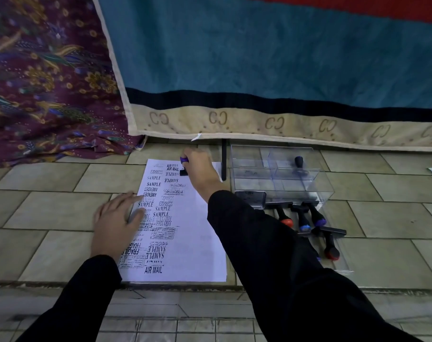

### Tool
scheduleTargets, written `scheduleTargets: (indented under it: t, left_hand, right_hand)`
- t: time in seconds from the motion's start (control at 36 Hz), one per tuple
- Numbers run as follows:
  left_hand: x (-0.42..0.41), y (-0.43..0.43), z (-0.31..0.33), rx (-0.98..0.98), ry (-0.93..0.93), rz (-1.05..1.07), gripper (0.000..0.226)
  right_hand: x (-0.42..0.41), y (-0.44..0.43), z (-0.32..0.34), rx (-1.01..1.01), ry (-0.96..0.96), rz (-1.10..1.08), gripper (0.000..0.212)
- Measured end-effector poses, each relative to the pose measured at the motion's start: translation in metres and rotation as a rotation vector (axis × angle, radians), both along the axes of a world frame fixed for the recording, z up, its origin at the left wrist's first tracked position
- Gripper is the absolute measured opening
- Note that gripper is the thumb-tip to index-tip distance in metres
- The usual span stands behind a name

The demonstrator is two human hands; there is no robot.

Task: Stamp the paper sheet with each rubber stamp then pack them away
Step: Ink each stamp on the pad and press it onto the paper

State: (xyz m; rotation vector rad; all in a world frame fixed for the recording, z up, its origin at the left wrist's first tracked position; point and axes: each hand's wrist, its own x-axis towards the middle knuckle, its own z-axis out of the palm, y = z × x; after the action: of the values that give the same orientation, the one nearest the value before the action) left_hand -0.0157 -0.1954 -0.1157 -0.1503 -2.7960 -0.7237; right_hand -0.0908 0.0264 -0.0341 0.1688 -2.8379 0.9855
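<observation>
Two hands busy: left hand (116, 223) flat, pinning paper (197, 255) steady; right hand (200, 169) grips stamp (184, 159), pressing print.

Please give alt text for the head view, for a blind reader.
A right hand grips a purple-topped stamp on the far end of a paper sheet crowded with black imprints; the left hand lies flat on its left edge. Beside it, a clear box holds one dark stamp, and other stamps lie on the tiled floor.
</observation>
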Motion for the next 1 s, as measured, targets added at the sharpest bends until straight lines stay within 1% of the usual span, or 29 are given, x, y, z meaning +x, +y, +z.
scheduleTargets:
  t: [0.19, 0.36, 0.42, 0.5, 0.56, 0.64, 0.72, 0.81, 0.89, 1.0]
  left_hand:
    - [0.0, 0.0, -0.001, 0.007, -0.001, -0.003, 0.04]
    - [0.001, 0.0, 0.001, 0.009, 0.0, -0.007, 0.04]
    - [0.001, 0.001, 0.002, 0.011, 0.004, -0.008, 0.04]
    - [0.001, 0.0, 0.002, 0.011, 0.0, -0.007, 0.039]
    - [0.001, 0.0, 0.001, 0.011, -0.001, -0.007, 0.039]
    - [0.002, 0.0, 0.002, 0.01, 0.003, -0.002, 0.038]
    - [0.003, 0.002, 0.004, 0.011, 0.0, 0.002, 0.038]
    - [0.004, 0.004, 0.007, 0.01, -0.005, 0.003, 0.039]
    - [0.005, 0.004, 0.008, 0.009, 0.0, 0.0, 0.041]
    - [0.005, 0.004, 0.008, 0.008, -0.003, -0.001, 0.041]
  right_hand:
    - [0.004, 0.001, -0.004, 0.026, 0.021, 0.004, 0.026]
    - [0.0, 0.0, 0.001, -0.01, 0.012, 0.001, 0.023]
    - [0.001, 0.001, -0.003, -0.019, 0.027, -0.015, 0.017]
    - [0.003, 0.006, -0.01, -0.145, 0.055, -0.053, 0.011]
    - [0.005, 0.013, -0.01, -0.286, 0.099, -0.129, 0.013]
    - [0.011, 0.03, -0.001, -0.453, 0.26, -0.229, 0.016]
    - [0.026, 0.051, 0.021, -0.583, 0.412, -0.27, 0.022]
    - [0.048, 0.074, 0.035, -0.556, 0.466, -0.273, 0.028]
    - [0.076, 0.094, 0.035, -0.494, 0.414, -0.262, 0.025]
    - [0.114, 0.107, 0.018, -0.445, 0.365, -0.265, 0.024]
